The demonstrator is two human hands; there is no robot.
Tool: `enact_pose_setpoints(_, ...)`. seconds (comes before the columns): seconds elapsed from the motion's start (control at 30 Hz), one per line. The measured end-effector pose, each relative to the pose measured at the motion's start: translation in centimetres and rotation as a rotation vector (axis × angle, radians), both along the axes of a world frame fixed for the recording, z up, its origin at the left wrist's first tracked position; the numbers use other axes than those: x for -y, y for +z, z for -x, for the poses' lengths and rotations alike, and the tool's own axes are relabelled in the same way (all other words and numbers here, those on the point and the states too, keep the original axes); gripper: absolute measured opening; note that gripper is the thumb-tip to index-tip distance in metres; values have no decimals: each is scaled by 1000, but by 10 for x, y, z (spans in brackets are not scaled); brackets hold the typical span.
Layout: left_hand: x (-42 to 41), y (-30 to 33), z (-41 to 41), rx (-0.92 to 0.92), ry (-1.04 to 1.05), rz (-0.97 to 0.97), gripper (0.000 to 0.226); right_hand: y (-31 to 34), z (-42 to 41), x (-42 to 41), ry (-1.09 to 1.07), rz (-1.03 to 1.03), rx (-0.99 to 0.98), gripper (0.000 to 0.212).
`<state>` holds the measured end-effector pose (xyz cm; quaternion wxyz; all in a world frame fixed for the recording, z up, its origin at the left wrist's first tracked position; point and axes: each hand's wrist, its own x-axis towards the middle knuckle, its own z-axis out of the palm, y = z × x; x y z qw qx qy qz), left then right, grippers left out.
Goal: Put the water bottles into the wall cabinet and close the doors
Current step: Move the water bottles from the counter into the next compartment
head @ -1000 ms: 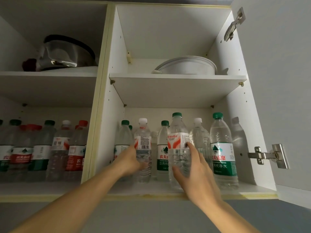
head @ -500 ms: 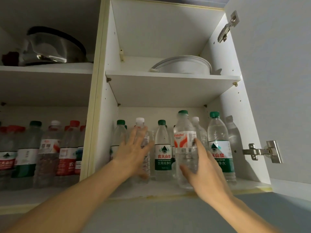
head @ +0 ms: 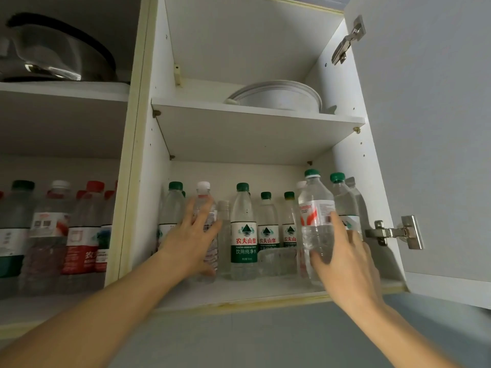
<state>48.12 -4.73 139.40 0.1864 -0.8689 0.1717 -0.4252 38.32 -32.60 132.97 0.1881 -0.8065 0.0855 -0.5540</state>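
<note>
Forearms reach up from the bottom edge toward the open wall cabinet (head: 138, 181). Nearest, the right hand (head: 345, 264) wraps the lower body of a clear bottle with a red-and-white label (head: 316, 221), fingers curled round it; the bottle stands with its long axis nearly vertical, green cap up, tilted slightly left, at the front right of the lower shelf (head: 239, 290). The left hand (head: 192, 240) is spread wide, fingers fanned over a white-capped bottle (head: 206, 208) without gripping it. Behind them, upright green-capped bottles (head: 244, 227) stand in rows. Above, a white bowl (head: 279, 98) sits on the upper shelf, and the open door (head: 430, 128) hangs at right on its hinges.
</note>
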Motion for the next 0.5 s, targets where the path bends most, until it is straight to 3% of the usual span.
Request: enact_pose_setpoints(0.5,-4,1,-16,41,101,-37,127,-15,-4,22,94,-94,2,92)
